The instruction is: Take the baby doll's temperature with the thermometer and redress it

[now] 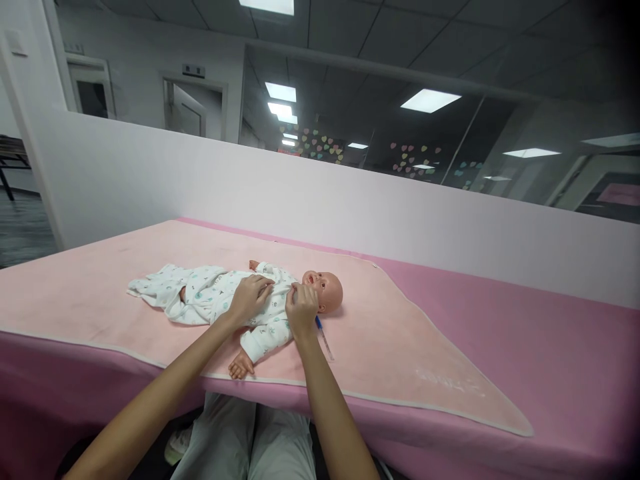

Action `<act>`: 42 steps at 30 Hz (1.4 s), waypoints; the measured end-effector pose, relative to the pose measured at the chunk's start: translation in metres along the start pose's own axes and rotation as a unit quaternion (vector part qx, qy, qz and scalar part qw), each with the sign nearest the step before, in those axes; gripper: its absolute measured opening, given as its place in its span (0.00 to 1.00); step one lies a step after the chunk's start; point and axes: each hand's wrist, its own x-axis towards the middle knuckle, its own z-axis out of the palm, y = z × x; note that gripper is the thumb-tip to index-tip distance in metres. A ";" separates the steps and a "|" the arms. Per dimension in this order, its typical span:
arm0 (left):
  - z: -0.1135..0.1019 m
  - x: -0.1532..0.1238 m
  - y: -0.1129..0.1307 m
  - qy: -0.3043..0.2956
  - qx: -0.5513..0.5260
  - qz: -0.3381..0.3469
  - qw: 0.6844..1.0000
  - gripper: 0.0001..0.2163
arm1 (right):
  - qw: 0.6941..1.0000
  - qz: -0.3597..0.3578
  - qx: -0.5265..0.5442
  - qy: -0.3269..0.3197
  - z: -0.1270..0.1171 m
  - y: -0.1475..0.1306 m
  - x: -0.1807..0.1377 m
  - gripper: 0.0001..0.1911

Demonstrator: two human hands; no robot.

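A baby doll (327,293) lies on its back, its head to the right and its feet to the left. It wears a white long-sleeved baby romper (207,288) with small prints. My left hand (253,298) rests on the romper's chest, fingers slightly bent and apart. At the collar, just below the doll's chin, my right hand (303,308) has its fingers closed on the cloth; its fingertips are partly hidden. Beside my right wrist lies a thin clear stick with a blue end, which looks like a thermometer (325,339).
A peach-pink blanket (390,333) with a pale edge lies under the doll. It covers much of a pink-covered table (500,313). A low white wall (350,207) with glass above runs along the back. My legs (250,433) are below the near edge.
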 end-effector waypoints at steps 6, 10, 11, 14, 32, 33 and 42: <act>0.009 -0.017 -0.010 0.048 0.056 0.043 0.996 0.10 | 0.998 -0.035 0.043 -0.006 -0.005 -0.009 0.001 0.09; 0.012 -0.020 -0.009 0.067 0.045 0.055 0.995 0.08 | 0.991 -0.108 0.059 -0.048 -0.008 -0.017 -0.001 0.06; 0.012 -0.020 -0.009 0.068 0.039 0.055 0.995 0.08 | 0.988 -0.125 0.060 -0.060 -0.008 -0.019 -0.002 0.05; 0.010 -0.020 -0.007 0.072 0.016 0.042 0.996 0.07 | 0.983 -0.149 0.058 -0.088 -0.009 -0.024 -0.003 0.06; 0.011 -0.013 -0.004 0.125 -0.193 -0.064 0.971 0.10 | 0.988 -0.139 -0.001 -0.065 -0.002 -0.030 0.001 0.07; 0.011 -0.013 -0.003 0.125 -0.193 -0.066 0.971 0.10 | 0.988 -0.140 -0.004 -0.062 -0.001 -0.030 0.001 0.07; 0.016 -0.011 -0.007 0.109 -0.209 -0.116 0.965 0.11 | 0.983 -0.170 0.000 -0.071 0.005 -0.030 0.000 0.08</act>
